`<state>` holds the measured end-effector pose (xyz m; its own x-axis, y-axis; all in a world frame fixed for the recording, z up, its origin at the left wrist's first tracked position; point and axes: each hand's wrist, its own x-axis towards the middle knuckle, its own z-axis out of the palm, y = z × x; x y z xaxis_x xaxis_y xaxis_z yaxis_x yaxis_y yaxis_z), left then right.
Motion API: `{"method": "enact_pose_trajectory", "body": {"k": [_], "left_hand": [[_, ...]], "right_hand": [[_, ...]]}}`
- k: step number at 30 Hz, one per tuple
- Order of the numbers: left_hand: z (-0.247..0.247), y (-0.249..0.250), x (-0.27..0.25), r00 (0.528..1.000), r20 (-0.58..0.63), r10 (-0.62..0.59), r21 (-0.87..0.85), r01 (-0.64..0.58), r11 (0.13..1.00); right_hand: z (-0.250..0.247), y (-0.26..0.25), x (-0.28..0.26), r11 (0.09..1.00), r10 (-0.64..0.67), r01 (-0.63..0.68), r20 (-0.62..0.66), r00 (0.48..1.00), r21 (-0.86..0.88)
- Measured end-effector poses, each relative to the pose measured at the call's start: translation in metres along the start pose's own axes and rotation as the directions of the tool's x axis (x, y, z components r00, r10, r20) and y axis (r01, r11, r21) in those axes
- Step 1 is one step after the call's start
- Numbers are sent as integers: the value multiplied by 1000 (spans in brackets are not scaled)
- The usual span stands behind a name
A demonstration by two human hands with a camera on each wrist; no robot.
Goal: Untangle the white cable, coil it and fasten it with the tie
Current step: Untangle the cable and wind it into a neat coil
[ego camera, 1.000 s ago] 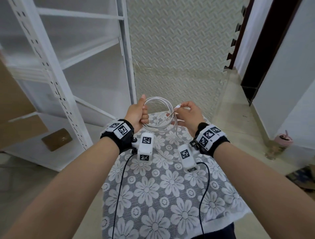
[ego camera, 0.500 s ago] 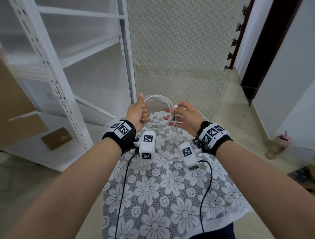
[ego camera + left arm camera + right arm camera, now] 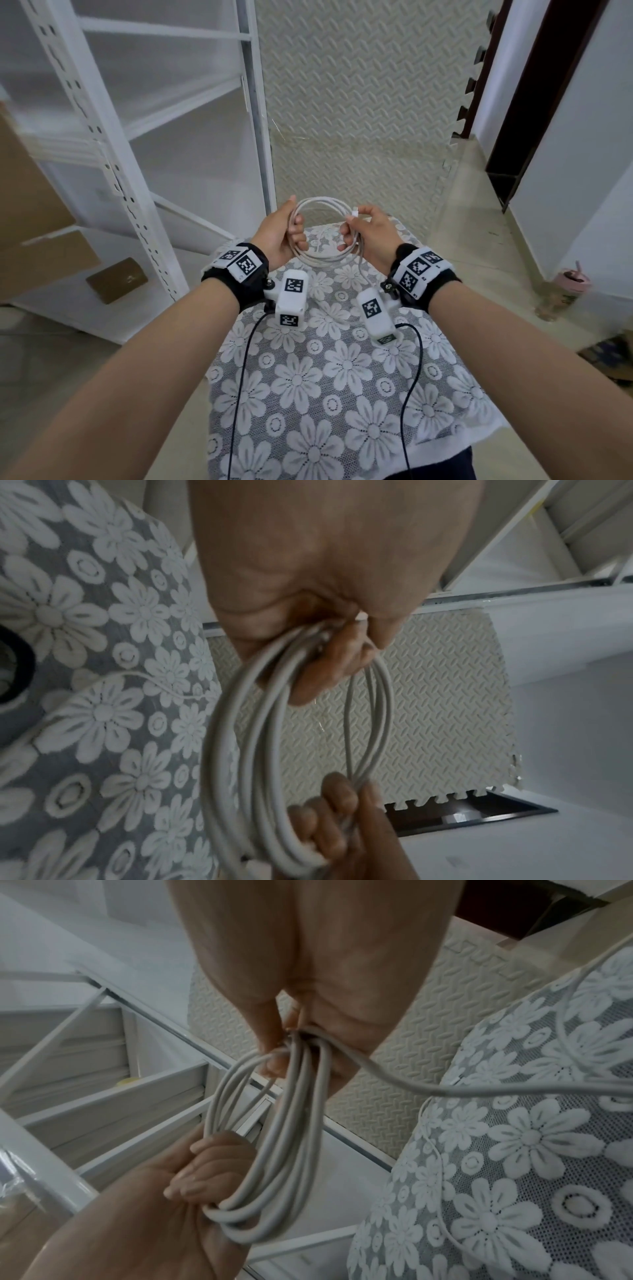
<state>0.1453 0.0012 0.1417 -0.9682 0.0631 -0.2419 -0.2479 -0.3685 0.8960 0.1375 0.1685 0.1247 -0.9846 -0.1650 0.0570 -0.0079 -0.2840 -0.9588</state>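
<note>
The white cable (image 3: 321, 202) is wound into a round coil of several loops, held in the air over the table's far end. My left hand (image 3: 291, 236) grips the coil's left side with curled fingers. My right hand (image 3: 352, 233) grips the right side and pinches a white plug end (image 3: 355, 213) at the thumb. The left wrist view shows the coil (image 3: 240, 750) between the left hand (image 3: 308, 593) and the right hand (image 3: 346, 831). In the right wrist view one loose strand (image 3: 404, 1087) leaves the right hand (image 3: 308, 982) and trails over the tablecloth. I cannot make out a tie.
A small table under a grey lace cloth with white flowers (image 3: 325, 394) lies below my forearms. A white metal shelf rack (image 3: 113, 154) and cardboard boxes (image 3: 30, 219) stand at the left. Behind is a foam-mat wall (image 3: 359, 102), with a pink cup (image 3: 570, 284) on the floor at right.
The right hand has brought the cable end up against the coil and closed on its right side. The left hand keeps its grip, and both hands have shifted slightly.
</note>
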Motion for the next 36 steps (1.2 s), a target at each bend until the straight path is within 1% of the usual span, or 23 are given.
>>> {"method": "enact_pose_trajectory", "body": {"k": [2, 5, 9, 14, 17, 20, 24, 26, 28, 32, 36], "left_hand": [[-3, 1, -2, 998, 39, -51, 68, 49, 997], [-6, 2, -4, 991, 84, -108, 183, 92, 979], [-8, 1, -4, 973, 131, -192, 332, 140, 933], [-5, 5, -5, 953, 159, -258, 423, 170, 890], [-2, 8, -6, 934, 178, -309, 452, 201, 869], [1, 9, -7, 921, 198, -335, 508, 195, 839], [5, 6, -9, 923, 181, -339, 622, 159, 767], [5, 4, -10, 931, 171, -323, 678, 126, 724], [5, 4, -10, 937, 178, -301, 703, 93, 705], [6, 4, -10, 951, 198, -238, 693, 36, 720], [4, 7, -8, 971, 191, -142, 636, -12, 772]], "right_hand": [[-1, 2, 2, 998, 4, -4, 12, 1000, -64], [-3, 3, 1, 988, 19, -1, 120, 993, -152], [-5, 1, -3, 972, 64, -14, 210, 976, -235], [-7, 2, -3, 949, 96, -18, 235, 967, -313], [-5, 2, -4, 937, 120, -17, 274, 954, -350], [-4, 2, -4, 910, 148, -11, 298, 943, -415], [-2, 0, -6, 880, 169, 1, 316, 934, -475], [-1, -1, -8, 862, 178, 5, 313, 933, -506], [0, -2, -9, 852, 177, 16, 317, 932, -523], [2, -4, -8, 855, 156, 21, 296, 942, -518], [1, -8, -10, 905, 164, -54, 227, 960, -423]]}}
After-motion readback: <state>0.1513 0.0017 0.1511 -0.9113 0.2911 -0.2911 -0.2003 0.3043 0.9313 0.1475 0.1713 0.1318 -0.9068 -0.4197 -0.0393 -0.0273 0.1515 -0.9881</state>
